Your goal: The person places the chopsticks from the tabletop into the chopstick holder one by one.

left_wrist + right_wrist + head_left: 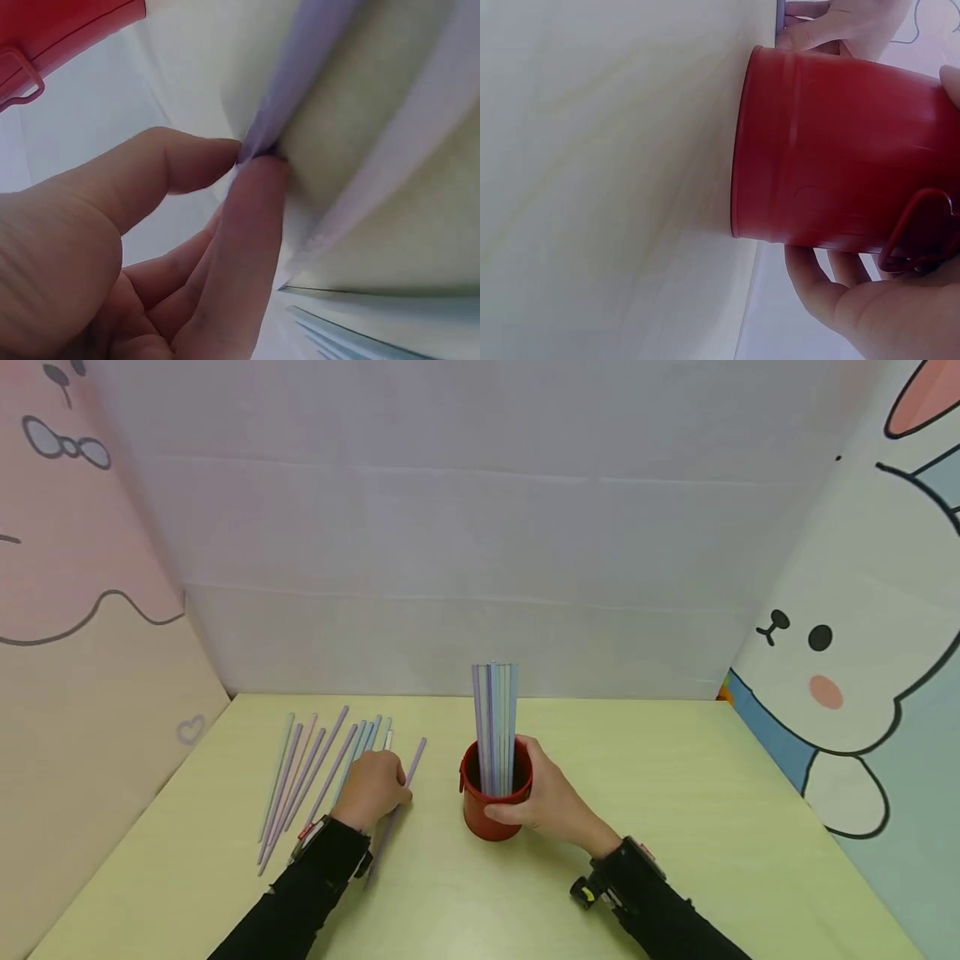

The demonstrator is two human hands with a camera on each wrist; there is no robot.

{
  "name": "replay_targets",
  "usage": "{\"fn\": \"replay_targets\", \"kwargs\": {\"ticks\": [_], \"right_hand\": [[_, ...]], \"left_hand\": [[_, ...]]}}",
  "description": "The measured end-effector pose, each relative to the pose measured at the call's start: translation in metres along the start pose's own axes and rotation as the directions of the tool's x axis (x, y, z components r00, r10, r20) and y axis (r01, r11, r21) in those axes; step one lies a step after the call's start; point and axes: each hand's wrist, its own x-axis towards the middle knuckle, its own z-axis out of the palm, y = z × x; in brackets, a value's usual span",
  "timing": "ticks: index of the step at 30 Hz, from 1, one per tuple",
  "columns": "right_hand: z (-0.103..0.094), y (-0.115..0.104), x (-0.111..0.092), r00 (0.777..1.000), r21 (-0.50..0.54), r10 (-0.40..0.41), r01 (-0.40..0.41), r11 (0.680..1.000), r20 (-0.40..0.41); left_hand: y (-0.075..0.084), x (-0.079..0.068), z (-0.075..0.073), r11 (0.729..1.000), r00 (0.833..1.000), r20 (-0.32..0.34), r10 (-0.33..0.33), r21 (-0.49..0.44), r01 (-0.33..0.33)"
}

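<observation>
My left hand [375, 787] pinches a purple straw [417, 758] between thumb and index finger, low over the table. In the left wrist view, this purple straw [307, 52] runs up from the fingertips, and a paler straw [397, 150] lies beside it. With thumb and fingers around its side, my right hand [551, 793] grips a small red bucket [491, 822]. Inside the bucket stands an upright bundle of purple, blue and pale straws [495, 718]. The right wrist view shows the red bucket [847, 150] with its base at the table and a handle on its side.
Left of and behind my left hand, several loose pastel straws lie roughly side by side, a pale green straw [276, 778] outermost. The yellow table [675, 793] meets a white back wall [465, 543]. Panels with cartoon drawings stand on both sides.
</observation>
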Motion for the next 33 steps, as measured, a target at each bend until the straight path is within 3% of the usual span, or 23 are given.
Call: {"fn": "replay_targets", "kwargs": {"ticks": [9, 13, 16, 21, 27, 31, 33], "right_hand": [[0.000, 0.000, -0.001, 1.000, 0.018, -0.009, 0.009, 1.000, 0.005], [-0.001, -0.001, -0.001, 1.000, 0.003, -0.008, 0.008, 1.000, -0.004], [-0.001, 0.000, -0.001, 1.000, -0.003, -0.008, 0.008, 1.000, -0.009], [-0.001, 0.000, 0.000, 1.000, 0.000, -0.023, 0.023, 1.000, -0.006], [-0.001, 0.000, 0.001, 1.000, 0.002, -0.010, 0.010, 1.000, -0.002], [-0.001, 0.001, 0.000, 1.000, 0.001, -0.002, 0.002, 1.000, -0.003], [-0.001, -0.001, 0.000, 1.000, -0.002, -0.004, 0.004, 1.000, -0.004]], "left_hand": [[0.006, 0.025, 0.006, 0.994, 0.999, 0.046, -0.025, 0.103, 0.020], [0.010, 0.031, 0.007, 0.990, 0.998, 0.055, -0.006, 0.141, -0.002], [0.013, 0.033, 0.006, 0.995, 0.998, 0.065, 0.011, 0.102, -0.018], [0.012, 0.034, 0.001, 1.000, 0.992, 0.123, -0.018, -0.012, 0.020], [0.025, 0.039, -0.032, 0.978, 0.992, 0.105, -0.075, -0.188, 0.093], [0.039, 0.040, -0.061, 0.959, 0.999, 0.005, -0.044, -0.280, 0.043], [0.045, 0.040, -0.073, 0.957, 0.997, -0.077, -0.002, -0.291, -0.021]]}}
